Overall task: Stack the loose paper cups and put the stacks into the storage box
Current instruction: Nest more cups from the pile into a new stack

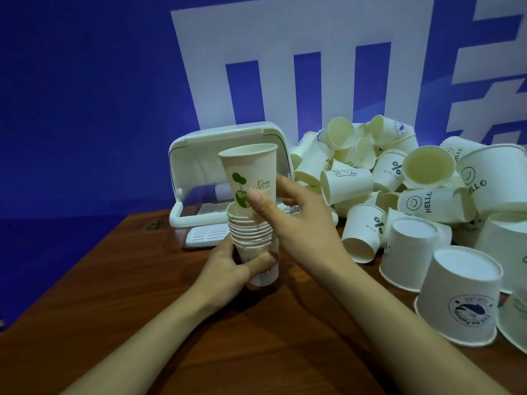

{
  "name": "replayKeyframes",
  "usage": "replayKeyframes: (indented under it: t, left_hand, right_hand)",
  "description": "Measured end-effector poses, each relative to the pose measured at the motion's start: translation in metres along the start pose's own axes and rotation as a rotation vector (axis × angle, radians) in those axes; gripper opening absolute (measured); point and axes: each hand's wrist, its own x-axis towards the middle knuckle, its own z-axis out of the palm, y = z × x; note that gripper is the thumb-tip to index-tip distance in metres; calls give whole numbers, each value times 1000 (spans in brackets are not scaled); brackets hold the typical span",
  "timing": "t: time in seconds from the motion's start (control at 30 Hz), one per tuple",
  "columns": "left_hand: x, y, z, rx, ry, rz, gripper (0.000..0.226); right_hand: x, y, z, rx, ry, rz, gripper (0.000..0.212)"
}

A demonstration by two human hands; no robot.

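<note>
My left hand [228, 269] grips a stack of several nested white paper cups [252, 232] just above the wooden table [119, 275]. A taller cup with a green print [249, 172] stands partly inside the top of the stack. My right hand [288, 212] pinches that cup low on its side between thumb and fingers. Behind the stack stands the white storage box [199, 178], its lid swung up and its clear front open. A heap of loose paper cups [399, 181] lies to the right.
Several upturned cups [459, 295] stand near my right forearm at the table's right edge. A blue wall with large white lettering [285, 67] rises directly behind the box and the heap. The table's left edge runs diagonally toward me.
</note>
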Motion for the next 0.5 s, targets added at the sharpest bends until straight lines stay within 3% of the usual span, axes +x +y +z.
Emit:
replayKeyframes:
  t: [0.2,0.4,0.5]
  left_hand:
    - [-2,0,0,-42,-21,-23,64]
    - [-2,3,1,-58,-20,-23,69]
    - [-3,1,1,-30,-10,-25,53]
  right_hand:
    - [-4,3,5,-30,-15,70,87]
    - [-12,3,-4,-38,42,-102,69]
    - [-15,7,-2,-118,-16,-227,58]
